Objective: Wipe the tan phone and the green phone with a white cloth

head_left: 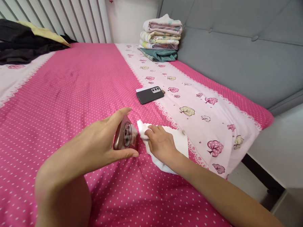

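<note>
Thumb and fingers of my left hand (102, 138) grip a phone (127, 136) by its edges, its back with a round camera ring tilted up and to the right. Just right of it, my right hand (161, 141) is closed on a white cloth (157, 162), bunching its left part between the fingers. The cloth lies on the pink dotted bedsheet and appears apart from the phone. A flat white sheet-like piece (180, 139) shows behind the wrist; whether it belongs to the cloth I cannot tell. Beyond both hands, a black phone (150, 94) lies back up.
Folded fabrics (161, 36) are stacked at the far side against the grey headboard (228, 31). Dark and yellow clothes (23, 40) lie at the far left by a white radiator (72, 19). The bed's edge (242, 149) drops off at the right.
</note>
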### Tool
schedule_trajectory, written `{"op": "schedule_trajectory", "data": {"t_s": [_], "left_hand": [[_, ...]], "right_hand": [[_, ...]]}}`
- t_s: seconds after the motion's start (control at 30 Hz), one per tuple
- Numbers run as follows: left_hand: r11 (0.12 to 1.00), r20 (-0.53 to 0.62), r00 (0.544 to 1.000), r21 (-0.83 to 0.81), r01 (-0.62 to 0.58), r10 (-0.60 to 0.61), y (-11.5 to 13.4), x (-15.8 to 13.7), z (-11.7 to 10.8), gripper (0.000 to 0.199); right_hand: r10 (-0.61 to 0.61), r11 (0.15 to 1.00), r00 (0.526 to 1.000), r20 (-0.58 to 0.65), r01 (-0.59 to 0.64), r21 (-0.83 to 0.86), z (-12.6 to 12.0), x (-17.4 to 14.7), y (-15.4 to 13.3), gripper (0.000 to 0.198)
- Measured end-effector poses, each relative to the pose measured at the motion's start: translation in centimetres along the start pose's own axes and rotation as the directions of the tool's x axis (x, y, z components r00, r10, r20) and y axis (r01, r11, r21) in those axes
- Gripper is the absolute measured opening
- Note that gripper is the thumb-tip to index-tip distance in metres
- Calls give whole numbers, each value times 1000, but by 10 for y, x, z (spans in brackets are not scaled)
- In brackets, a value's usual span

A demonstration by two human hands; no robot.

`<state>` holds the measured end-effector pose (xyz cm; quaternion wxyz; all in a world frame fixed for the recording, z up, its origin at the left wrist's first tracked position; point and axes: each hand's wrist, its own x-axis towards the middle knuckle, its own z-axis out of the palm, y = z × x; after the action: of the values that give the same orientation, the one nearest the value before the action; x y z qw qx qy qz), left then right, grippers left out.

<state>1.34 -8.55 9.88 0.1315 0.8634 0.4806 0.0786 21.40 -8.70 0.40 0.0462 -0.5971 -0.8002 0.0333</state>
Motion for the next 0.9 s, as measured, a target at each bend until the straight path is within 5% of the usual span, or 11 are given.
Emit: {"op": "schedule_trajectory", "data": {"t_s": [0.9], "left_hand": [[1000,1,1000,9,-3,3,2,0,-1,92]], "right_hand": [[-4,1000,1000,0,4,-1,-1,-1,-1,26]]}}
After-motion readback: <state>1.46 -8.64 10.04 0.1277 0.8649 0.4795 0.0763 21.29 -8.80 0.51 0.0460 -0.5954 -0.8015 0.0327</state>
